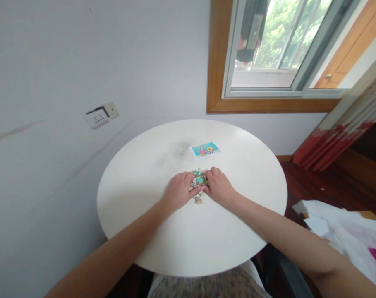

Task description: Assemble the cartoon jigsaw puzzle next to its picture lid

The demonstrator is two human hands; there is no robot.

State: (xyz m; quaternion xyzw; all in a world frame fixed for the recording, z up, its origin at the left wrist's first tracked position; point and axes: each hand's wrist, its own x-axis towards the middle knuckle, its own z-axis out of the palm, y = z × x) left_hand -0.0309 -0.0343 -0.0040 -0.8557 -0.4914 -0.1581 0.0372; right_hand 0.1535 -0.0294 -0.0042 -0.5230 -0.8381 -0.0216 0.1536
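Note:
A small heap of jigsaw puzzle pieces [200,181], teal, white and brown, lies on the round white table [194,240]. My left hand [179,188] cups the heap from the left, fingers curled against it. From the right, my right hand [218,184] is curled round the other side. The thumbs come close together at the near side of the heap, and a few loose pieces [198,200] lie just in front of them. Both hands hide part of the pile. Beyond it lies a picture card [205,150] with cartoon figures on a turquoise ground.
A plain wall with a power socket [97,117] stands behind the table. At the upper right is a wood-framed window [268,103], with a red and white curtain [333,140] beside it. White plastic bags [339,227] lie to the right of the table.

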